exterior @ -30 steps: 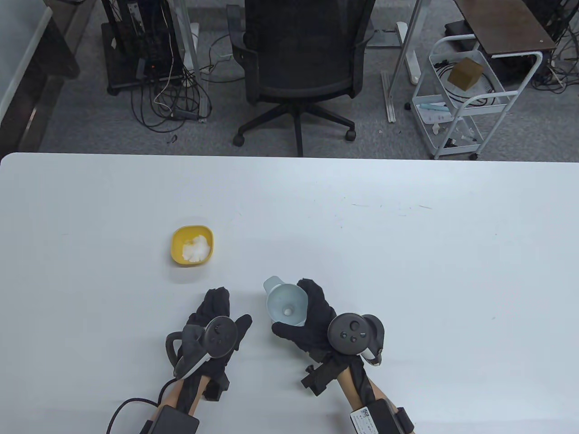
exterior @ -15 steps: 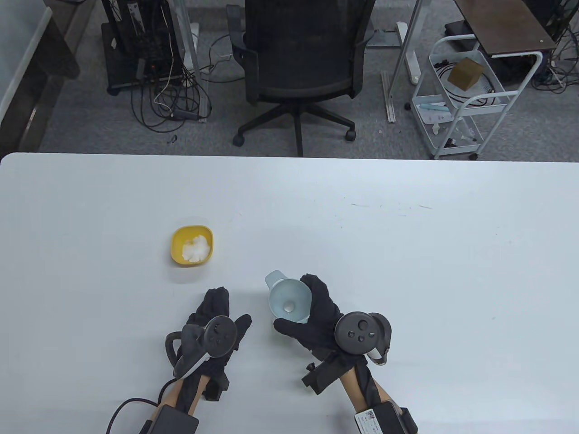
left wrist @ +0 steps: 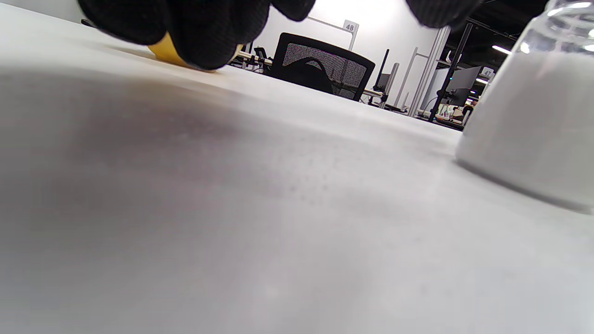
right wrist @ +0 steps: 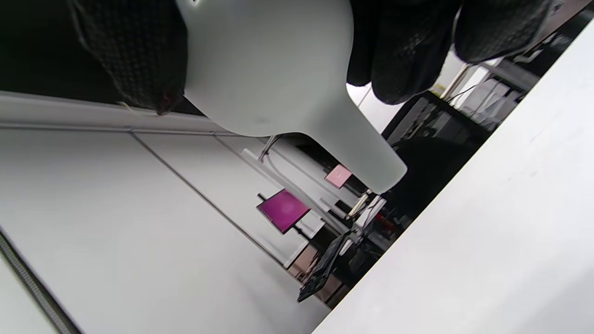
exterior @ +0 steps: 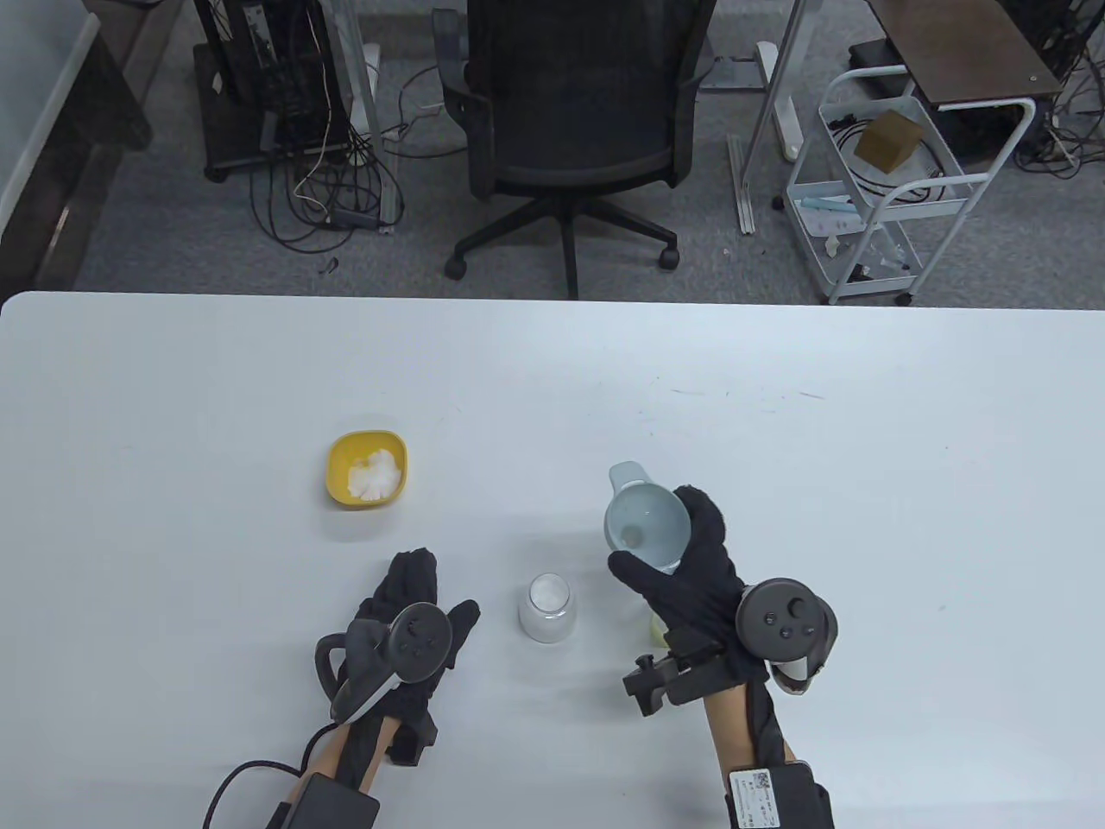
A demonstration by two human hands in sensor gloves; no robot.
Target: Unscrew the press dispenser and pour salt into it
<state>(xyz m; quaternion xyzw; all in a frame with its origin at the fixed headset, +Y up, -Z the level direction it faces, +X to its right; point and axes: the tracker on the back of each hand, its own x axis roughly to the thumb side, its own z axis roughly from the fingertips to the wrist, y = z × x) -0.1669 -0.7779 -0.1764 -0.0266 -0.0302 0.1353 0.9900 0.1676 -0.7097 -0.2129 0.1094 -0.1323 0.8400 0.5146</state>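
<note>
A clear dispenser jar (exterior: pixel 546 608) with white salt in it stands uncapped on the table, between my hands; the left wrist view shows it large at the right edge, jar (left wrist: pixel 533 116). My right hand (exterior: pixel 682 561) grips a pale grey-blue funnel (exterior: pixel 646 516) above the table, right of the jar; the right wrist view shows the funnel (right wrist: pixel 278 79) from below, spout free in the air. My left hand (exterior: pixel 414 596) rests flat on the table left of the jar, holding nothing. A yellow bowl (exterior: pixel 338 458) holding white salt (exterior: pixel 375 475) sits farther back left.
A small yellowish thing (exterior: pixel 658 630) peeks out under my right hand; I cannot tell what it is. The white table (exterior: pixel 777 432) stretches wide behind and to the right. Beyond its far edge stand an office chair (exterior: pixel 574 112) and a white cart (exterior: pixel 880 190).
My right hand lifted the funnel off the jar and carried it right and away. The jar's open mouth with salt now shows. The left hand stayed put.
</note>
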